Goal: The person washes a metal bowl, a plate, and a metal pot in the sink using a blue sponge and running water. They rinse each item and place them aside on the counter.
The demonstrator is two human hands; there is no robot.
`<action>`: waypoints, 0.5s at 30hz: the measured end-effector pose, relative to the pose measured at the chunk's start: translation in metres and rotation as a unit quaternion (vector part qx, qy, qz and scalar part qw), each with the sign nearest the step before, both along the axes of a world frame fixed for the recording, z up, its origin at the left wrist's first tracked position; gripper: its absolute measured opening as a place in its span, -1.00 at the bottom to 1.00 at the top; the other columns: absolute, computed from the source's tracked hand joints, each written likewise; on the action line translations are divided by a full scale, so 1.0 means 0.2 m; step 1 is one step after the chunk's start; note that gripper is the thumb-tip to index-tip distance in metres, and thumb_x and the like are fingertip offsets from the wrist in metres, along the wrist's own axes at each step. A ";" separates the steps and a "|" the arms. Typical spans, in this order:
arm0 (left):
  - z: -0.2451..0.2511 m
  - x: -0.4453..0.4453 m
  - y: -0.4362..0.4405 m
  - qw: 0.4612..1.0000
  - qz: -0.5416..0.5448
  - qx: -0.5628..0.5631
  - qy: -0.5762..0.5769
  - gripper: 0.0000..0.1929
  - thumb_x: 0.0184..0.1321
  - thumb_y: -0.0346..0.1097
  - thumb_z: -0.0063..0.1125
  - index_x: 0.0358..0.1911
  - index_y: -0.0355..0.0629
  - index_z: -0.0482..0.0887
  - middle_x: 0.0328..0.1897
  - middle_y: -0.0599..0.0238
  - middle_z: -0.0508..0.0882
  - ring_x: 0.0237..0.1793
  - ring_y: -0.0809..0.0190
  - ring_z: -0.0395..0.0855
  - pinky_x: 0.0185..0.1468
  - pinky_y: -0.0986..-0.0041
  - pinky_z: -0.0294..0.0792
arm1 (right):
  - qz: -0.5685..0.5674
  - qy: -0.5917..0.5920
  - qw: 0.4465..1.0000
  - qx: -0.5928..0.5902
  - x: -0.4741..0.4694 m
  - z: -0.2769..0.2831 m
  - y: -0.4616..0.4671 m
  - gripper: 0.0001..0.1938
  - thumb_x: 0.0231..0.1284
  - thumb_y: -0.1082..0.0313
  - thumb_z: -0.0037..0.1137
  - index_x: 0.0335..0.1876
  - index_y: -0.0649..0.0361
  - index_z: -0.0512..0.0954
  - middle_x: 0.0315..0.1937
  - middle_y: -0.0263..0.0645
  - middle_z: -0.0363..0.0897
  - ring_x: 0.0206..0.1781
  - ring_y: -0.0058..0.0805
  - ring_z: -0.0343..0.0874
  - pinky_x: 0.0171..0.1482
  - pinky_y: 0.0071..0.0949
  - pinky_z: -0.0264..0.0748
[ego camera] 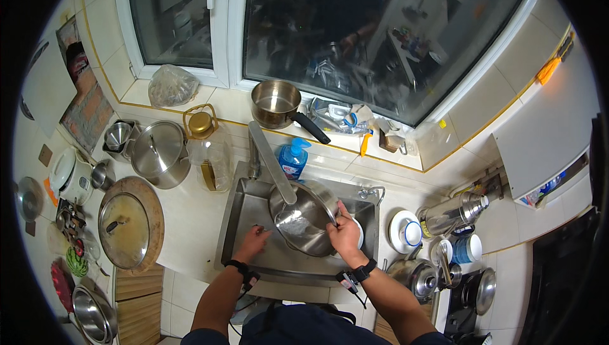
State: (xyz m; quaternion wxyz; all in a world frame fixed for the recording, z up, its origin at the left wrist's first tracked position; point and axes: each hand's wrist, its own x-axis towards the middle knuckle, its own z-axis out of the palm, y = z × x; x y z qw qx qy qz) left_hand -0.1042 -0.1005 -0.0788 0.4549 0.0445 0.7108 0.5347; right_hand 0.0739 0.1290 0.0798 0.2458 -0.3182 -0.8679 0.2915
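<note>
A large stainless steel pot (304, 245) is tilted in the sink (266, 264), under the end of the faucet spout (276, 164). Bright ripples inside the pot look like water. My right hand (346, 238) grips its rim on the right side. Over the left part of the basin is my left hand (252, 245), apart from the pot, its fingers slightly spread and partly curled; I see nothing held in it. Part of a white dish (359, 233) shows behind my right hand, mostly hidden by it and the pot.
A blue soap pump bottle (293, 158) stands behind the sink. A saucepan (276, 102) with a black handle sits on the windowsill. Left are a glass jug (216, 154), a lidded pot (159, 150) and a glass lid (126, 230). Right are a kettle (414, 273) and a thermos (447, 216).
</note>
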 end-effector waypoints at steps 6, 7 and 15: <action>0.08 0.10 0.22 0.990 0.029 0.034 -0.131 -0.27 0.29 0.11 0.35 0.36 -0.23 0.41 0.10 0.20 0.66 -0.03 0.13 0.72 -0.19 0.23 0.61 | -0.007 0.068 0.995 -0.077 0.14 -0.07 0.04 -0.84 0.08 0.55 0.21 -0.54 0.39 0.49 0.42 0.11 0.44 -0.27 -0.50 0.71 -0.30 -0.46 0.52; 0.01 0.08 0.23 0.983 0.062 0.070 -0.157 -0.29 0.30 0.10 0.36 0.34 -0.23 0.43 0.08 0.20 0.67 -0.02 0.13 0.72 -0.16 0.20 0.61 | 0.009 0.100 0.987 -0.127 0.18 -0.11 0.04 -0.91 0.12 0.57 0.17 -0.47 0.40 0.54 0.47 0.09 0.37 -0.10 -0.50 0.67 -0.16 -0.49 0.51; 0.01 -0.10 0.35 0.984 0.096 0.076 0.128 -0.65 0.40 -0.08 0.28 -0.06 -0.30 0.74 -0.29 0.20 0.75 -0.28 0.26 0.65 -0.19 0.30 0.44 | -0.079 -0.151 0.936 -0.309 0.44 -0.34 0.09 -0.62 0.11 0.25 0.42 -0.03 0.32 0.63 0.32 0.14 0.50 0.13 -0.36 0.67 0.10 -0.46 0.55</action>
